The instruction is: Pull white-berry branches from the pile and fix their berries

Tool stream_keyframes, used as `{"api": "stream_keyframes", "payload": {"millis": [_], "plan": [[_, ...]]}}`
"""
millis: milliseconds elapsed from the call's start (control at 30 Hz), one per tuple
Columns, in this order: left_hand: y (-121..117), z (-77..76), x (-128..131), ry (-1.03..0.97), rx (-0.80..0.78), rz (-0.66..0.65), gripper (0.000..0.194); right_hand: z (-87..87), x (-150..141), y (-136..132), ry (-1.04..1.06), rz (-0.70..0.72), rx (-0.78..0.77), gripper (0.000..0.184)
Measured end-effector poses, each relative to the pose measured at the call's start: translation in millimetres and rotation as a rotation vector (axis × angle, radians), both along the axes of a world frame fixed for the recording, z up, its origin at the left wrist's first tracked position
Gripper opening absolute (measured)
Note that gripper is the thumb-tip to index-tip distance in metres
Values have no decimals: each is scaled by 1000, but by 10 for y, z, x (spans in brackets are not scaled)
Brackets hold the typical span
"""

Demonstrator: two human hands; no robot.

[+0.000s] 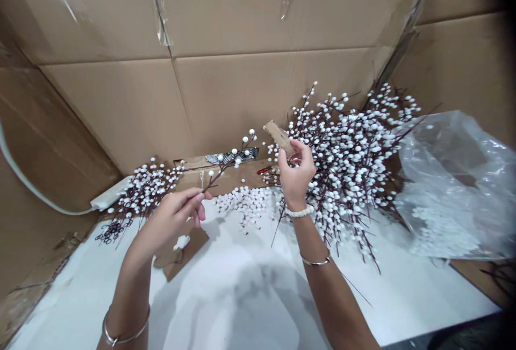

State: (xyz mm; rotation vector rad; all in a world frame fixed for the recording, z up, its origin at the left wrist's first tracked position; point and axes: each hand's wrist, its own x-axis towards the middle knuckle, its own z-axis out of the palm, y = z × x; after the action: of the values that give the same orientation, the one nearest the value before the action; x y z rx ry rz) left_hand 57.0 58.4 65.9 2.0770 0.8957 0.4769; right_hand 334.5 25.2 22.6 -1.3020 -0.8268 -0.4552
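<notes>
My left hand [181, 207] pinches the lower stem of a brown artificial berry branch [226, 166], which slants up to the right and carries several white berries. Closed around a small strip of cardboard [279, 137] is my right hand [297, 171]; something red shows by its fingers, too hidden to name. Behind and beside that hand spreads a large pile of white berry branches [346, 151]. Loose white berries [245, 205] lie on the white table between my hands. A smaller bunch of berry branches [147, 183] rests left of my left hand.
Cardboard walls [258, 86] enclose the back and sides. A clear plastic bag [455, 188] with white berries stands at the right. A white power strip [110, 193] with a cable is at the left. Below my left hand lies a brown cardboard piece [189, 256] with a white lump.
</notes>
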Motion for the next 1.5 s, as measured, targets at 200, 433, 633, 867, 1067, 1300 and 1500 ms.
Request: {"api": "stream_keyframes", "payload": {"millis": [200, 433, 633, 867, 1067, 1300, 1500], "plan": [[3, -11, 11, -2, -3, 1, 35, 13, -8, -10, 10, -13, 13, 28], [19, -16, -1, -7, -1, -8, 37, 25, -28, -26, -16, -19, 14, 27], [31, -30, -11, -10, 4, 2, 36, 34, -47, -41, -25, -16, 1, 27], [38, 7, -53, -45, 38, 21, 34, 47, -60, -59, -1, 8, 19, 27], [47, 78, -158, -96, 49, 130, 34, -18, -202, 27, 150, 230, -84, 31], [13, 165, -294, -187, 96, 240, 36, -376, -861, 234, 89, 596, -508, 28], [-21, 194, -337, -210, 119, 234, 32, -707, -1311, 226, -193, 729, -955, 28]]}}
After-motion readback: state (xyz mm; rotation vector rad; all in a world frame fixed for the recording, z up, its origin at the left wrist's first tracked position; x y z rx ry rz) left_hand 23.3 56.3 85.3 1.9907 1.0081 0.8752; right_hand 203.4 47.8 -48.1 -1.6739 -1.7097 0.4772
